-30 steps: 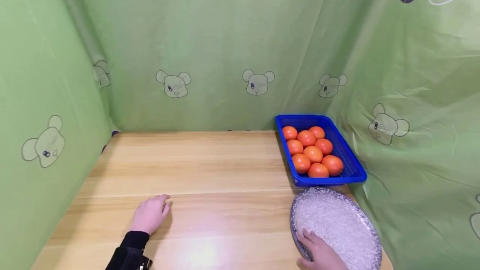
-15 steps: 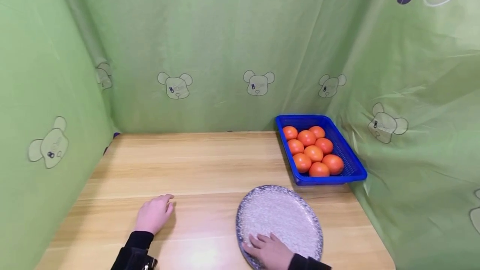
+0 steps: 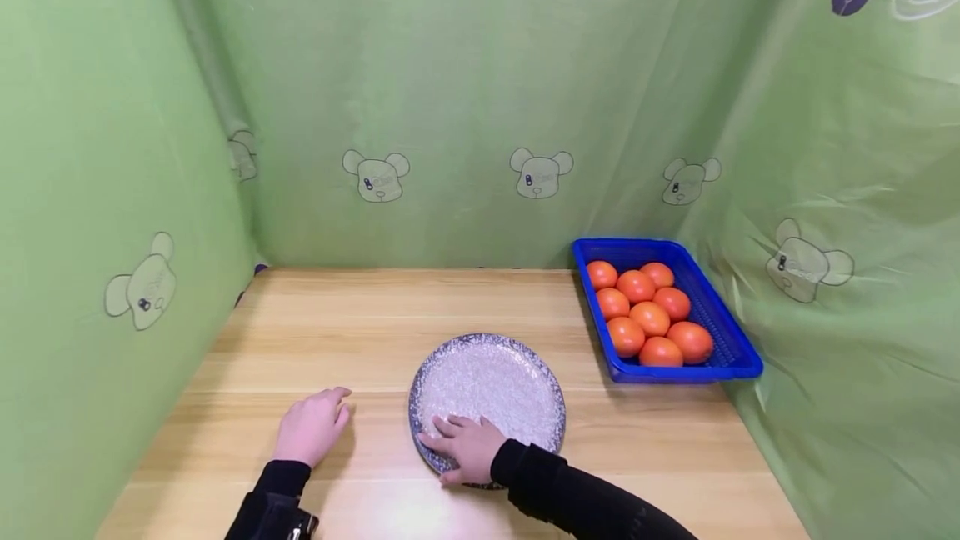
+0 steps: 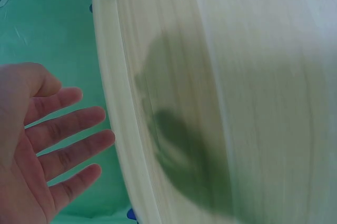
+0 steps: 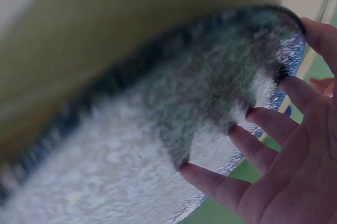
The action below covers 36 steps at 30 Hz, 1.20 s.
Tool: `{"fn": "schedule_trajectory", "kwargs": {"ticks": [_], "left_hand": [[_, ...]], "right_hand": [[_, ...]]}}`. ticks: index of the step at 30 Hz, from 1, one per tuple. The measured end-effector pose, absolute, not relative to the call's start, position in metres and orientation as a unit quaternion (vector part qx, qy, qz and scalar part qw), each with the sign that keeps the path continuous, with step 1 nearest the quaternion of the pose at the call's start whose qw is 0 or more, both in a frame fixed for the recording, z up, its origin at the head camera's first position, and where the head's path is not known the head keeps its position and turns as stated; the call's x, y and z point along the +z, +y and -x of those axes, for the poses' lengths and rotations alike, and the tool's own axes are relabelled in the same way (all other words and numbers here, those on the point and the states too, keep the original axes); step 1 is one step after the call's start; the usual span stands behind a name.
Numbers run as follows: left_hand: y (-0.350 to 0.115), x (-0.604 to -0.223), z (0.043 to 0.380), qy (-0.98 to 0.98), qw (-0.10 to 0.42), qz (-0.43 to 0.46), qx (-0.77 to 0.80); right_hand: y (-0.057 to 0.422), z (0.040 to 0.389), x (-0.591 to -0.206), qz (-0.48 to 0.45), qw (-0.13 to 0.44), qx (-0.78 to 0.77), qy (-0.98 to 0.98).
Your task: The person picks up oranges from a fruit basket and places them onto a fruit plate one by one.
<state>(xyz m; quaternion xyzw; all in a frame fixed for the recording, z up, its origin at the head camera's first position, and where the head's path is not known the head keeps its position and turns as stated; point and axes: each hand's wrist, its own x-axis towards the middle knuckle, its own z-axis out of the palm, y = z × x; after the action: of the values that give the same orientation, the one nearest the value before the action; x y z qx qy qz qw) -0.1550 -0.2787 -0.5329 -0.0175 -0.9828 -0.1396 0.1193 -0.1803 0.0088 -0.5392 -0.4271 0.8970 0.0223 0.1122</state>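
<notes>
A round speckled grey plate [image 3: 498,382] with a dark rim lies on the wooden table in the head view. My right hand [image 3: 472,448] is over its near left part, fingers spread. Close up in the right wrist view, straight fingertips [image 5: 255,113] press on the plate's inner surface while the thumb touches the rim. To the left of the plate, my left hand [image 3: 311,423] is held over the table and holds nothing. Its fingers [image 4: 73,150] are extended and apart in the left wrist view, and a shadow falls on the wood.
At the back right of the table [image 3: 345,315] stands a blue plastic basket [image 3: 716,311] with several round orange-red tomatoes [image 3: 648,317] in it. A green curtain [image 3: 450,107] printed with bear heads encloses the table on the back, left and right.
My right hand has slid the plate leftward from in front of the basket to the middle of the table. The left hand has hardly moved, and the head view has shifted slightly.
</notes>
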Motion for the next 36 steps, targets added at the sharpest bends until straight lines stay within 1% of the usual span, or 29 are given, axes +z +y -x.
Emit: {"fn": "schedule_trajectory", "kwargs": {"ticks": [6, 13, 16, 19, 23, 28, 31, 36], "left_hand": [[-0.281, -0.533, 0.155, -0.983, 0.125, 0.023, -0.133], [-0.275, -0.53, 0.164, -0.98, 0.144, 0.039, -0.13], [-0.271, -0.531, 0.166, -0.981, 0.138, 0.041, -0.129], [-0.267, -0.532, 0.168, -0.982, 0.126, 0.039, -0.132], [-0.263, -0.534, 0.17, -0.983, 0.117, 0.041, -0.137], [-0.259, -0.536, 0.174, -0.983, 0.107, 0.05, -0.141], [-0.26, -0.537, 0.175, -0.984, 0.095, 0.05, -0.143], [-0.263, -0.536, 0.175, -0.985, 0.082, 0.049, -0.144]], "right_hand": [[0.011, 0.199, -0.544, 0.432, 0.111, 0.008, 0.895], [0.018, 0.206, -0.54, 0.437, 0.125, -0.007, 0.891], [0.02, 0.205, -0.538, 0.443, 0.125, -0.007, 0.888], [0.027, 0.205, -0.536, 0.454, 0.111, -0.011, 0.884], [0.048, 0.207, -0.531, 0.455, 0.085, -0.033, 0.886], [0.095, 0.21, -0.512, 0.423, 0.066, -0.102, 0.898], [0.131, 0.216, -0.495, 0.385, 0.017, -0.147, 0.911], [0.198, 0.236, -0.467, 0.291, -0.125, -0.19, 0.929]]}}
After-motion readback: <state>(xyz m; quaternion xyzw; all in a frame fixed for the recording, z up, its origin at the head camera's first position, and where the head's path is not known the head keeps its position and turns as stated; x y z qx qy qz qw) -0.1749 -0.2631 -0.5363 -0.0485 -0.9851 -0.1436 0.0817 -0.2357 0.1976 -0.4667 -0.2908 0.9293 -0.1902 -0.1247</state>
